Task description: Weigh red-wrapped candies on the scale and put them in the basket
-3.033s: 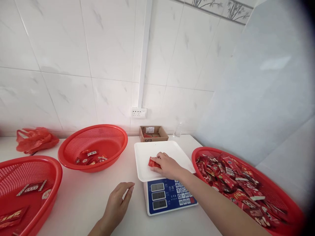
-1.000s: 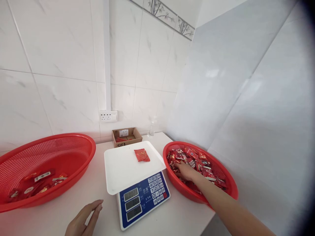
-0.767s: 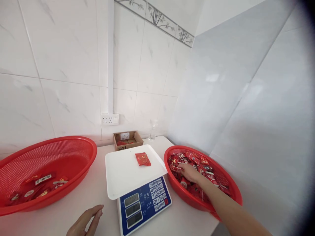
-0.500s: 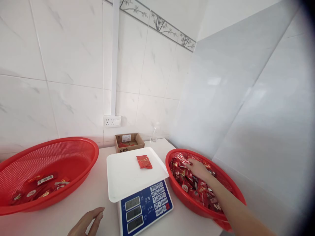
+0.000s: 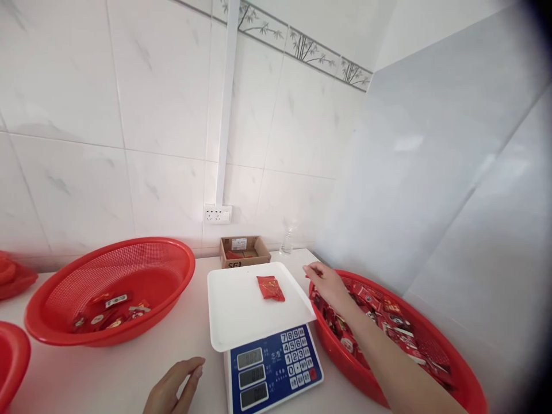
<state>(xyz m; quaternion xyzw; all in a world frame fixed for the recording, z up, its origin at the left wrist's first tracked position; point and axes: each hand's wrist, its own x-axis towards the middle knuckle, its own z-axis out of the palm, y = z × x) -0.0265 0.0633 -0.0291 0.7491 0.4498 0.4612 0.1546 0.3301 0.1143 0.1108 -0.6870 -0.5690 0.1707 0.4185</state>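
Observation:
My right hand (image 5: 324, 280) is raised over the left rim of the right-hand basket. Its fingers are pinched on a small red packet, of which only slivers show. A single red packet (image 5: 271, 288) with gold print lies flat on the white pan (image 5: 235, 313) of a digital scale (image 5: 276, 368). Left of the scale, my left hand (image 5: 175, 386) hovers low over the table, thumb and forefinger tips together with nothing seen between them. Many small red packets (image 5: 399, 325) fill the right-hand red basket (image 5: 468, 374), partly hidden by my right forearm.
Several packets lie in the bottom of another red basket (image 5: 168, 250) on the left. Red plastic (image 5: 12, 276) and part of another red container (image 5: 12, 356) show at the left edge. Behind the scale stand a small cardboard box (image 5: 259, 256) and a clear bottle (image 5: 287, 240) near the wall.
My right hand has lifted out of the packets and moved left toward the scale. The view has swung left, so things appear farther right. The left hand keeps its pinched shape.

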